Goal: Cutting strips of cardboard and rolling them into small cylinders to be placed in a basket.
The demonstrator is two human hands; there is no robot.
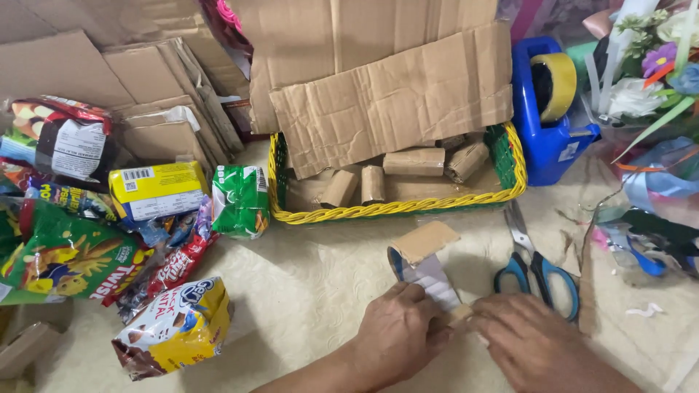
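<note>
Cardboard strip (426,263) — pinched at its lower end by left hand (399,336) and right hand (530,342), knuckles up, fingers curled.

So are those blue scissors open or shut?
Slightly open: the scissors lie flat beside the right hand, with the two blue handle loops a little apart.

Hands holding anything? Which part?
Both the left hand and the right hand pinch the near end of a curled brown cardboard strip with a pale striped inner face; its far end rises free.
</note>
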